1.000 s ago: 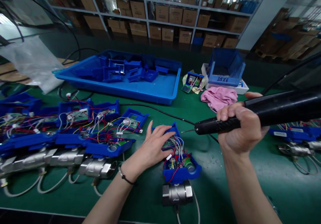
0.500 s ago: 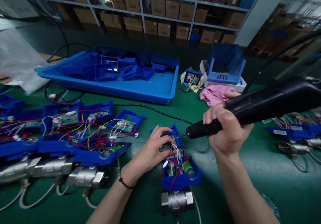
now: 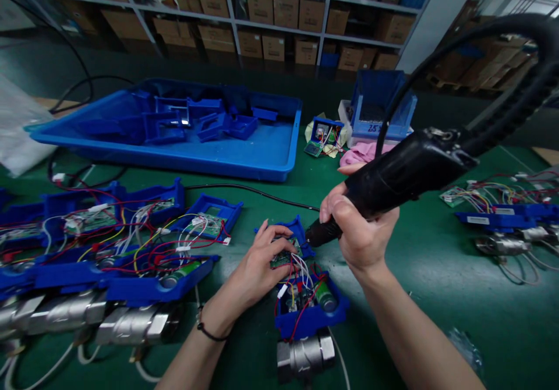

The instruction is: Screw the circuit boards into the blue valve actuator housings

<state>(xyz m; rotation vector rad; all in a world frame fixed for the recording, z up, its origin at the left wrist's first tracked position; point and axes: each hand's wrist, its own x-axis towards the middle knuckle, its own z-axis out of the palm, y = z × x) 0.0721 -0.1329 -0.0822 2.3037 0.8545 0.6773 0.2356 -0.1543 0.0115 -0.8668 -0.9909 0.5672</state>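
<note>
My right hand (image 3: 364, 230) is wrapped around a black electric screwdriver (image 3: 406, 172). Its tip end reaches into a small blue plastic cover (image 3: 297, 228), where the bit is too dark to make out. My left hand (image 3: 255, 268) rests on the same cover, thumb and fingers holding a green circuit board (image 3: 282, 257) in it. White and red wires run from the board down to an open blue housing (image 3: 308, 322) with a green cylinder (image 3: 324, 297) inside. Below that housing is a metal valve body (image 3: 305, 355) with a grey cable.
Wired blue housings (image 3: 161, 288) on metal valves line the left side; similar ones (image 3: 493, 221) lie at right. A large blue tray (image 3: 218, 160) of blue frames stands behind, beside a blue bin (image 3: 384, 105) and pink cloth (image 3: 358, 154). The screwdriver's thick cable (image 3: 548, 46) loops at upper right.
The screwdriver has moved left and tilted more steeply, its tip now down at the blue cover. My left hand stays on the board. The whole view has shifted slightly.
</note>
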